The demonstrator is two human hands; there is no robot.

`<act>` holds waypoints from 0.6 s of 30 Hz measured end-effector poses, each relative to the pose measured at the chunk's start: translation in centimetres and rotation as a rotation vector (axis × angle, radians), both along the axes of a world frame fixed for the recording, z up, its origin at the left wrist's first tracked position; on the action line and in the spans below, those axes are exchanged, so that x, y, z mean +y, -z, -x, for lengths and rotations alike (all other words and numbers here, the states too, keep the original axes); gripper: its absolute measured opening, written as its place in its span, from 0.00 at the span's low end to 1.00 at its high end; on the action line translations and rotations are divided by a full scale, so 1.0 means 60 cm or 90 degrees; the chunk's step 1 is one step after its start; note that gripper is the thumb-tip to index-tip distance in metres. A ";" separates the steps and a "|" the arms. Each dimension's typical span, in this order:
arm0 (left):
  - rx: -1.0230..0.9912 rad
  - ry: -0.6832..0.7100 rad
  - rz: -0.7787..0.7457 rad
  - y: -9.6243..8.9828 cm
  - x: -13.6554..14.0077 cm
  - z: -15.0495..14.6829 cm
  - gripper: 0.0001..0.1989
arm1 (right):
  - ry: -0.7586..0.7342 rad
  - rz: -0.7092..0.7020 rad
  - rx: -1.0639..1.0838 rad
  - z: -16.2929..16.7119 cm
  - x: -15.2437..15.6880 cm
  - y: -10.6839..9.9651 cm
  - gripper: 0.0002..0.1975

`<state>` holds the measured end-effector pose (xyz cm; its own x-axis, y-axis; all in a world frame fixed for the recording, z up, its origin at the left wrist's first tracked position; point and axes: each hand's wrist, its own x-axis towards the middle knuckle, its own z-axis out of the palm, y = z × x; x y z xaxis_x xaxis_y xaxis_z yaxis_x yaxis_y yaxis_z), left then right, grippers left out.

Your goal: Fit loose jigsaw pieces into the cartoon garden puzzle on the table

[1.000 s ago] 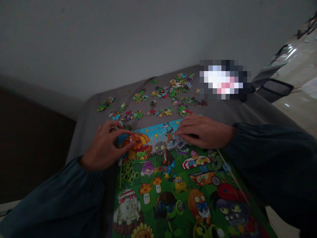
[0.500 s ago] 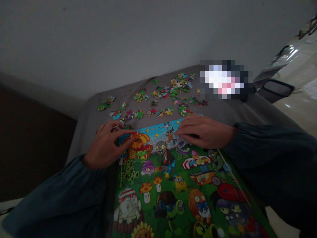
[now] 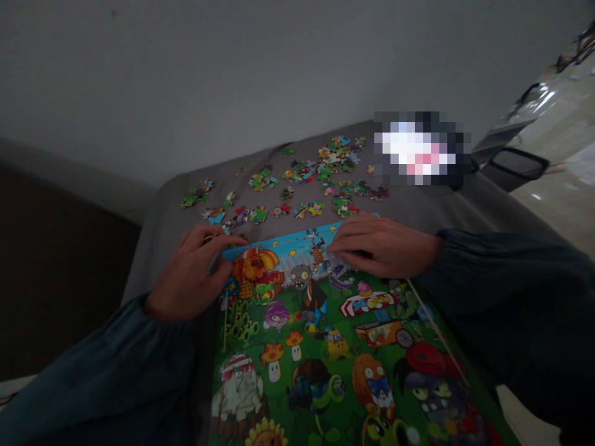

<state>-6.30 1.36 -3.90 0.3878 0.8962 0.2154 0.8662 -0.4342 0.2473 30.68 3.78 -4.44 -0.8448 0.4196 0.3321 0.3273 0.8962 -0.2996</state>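
Observation:
A colourful cartoon jigsaw puzzle (image 3: 311,334) lies before me, with a blue sky strip along its far edge and green below. My left hand (image 3: 193,269) is at its far left corner, thumb and forefinger apart, beside the orange pumpkin picture; nothing shows between them. At the far right part of the puzzle, my right hand (image 3: 381,244) has its fingers pressed together, the tips over the blue strip near a striped figure. Whatever those fingertips may hold is hidden.
Loose jigsaw pieces (image 3: 302,172) lie scattered and heaped on the grey cloth (image 3: 260,235) beyond the puzzle. A blurred-out bright object (image 3: 416,148) stands at the back right, near a dark-framed item (image 3: 518,167). A grey wall (image 3: 260,74) rises behind.
My left thumb and forefinger have drawn back left from the pumpkin picture and spread apart, uncovering more of that corner. The right hand stays almost where it was.

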 end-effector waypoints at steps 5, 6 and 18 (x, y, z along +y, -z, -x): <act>0.003 -0.014 0.005 -0.009 0.000 0.001 0.17 | -0.004 0.009 0.002 -0.001 0.000 0.000 0.16; -0.016 -0.025 -0.008 -0.013 -0.001 0.000 0.17 | -0.005 0.007 0.004 -0.001 0.000 0.000 0.16; -0.605 -0.151 0.376 -0.032 -0.019 -0.051 0.23 | -0.005 -0.016 0.006 -0.001 0.000 0.002 0.16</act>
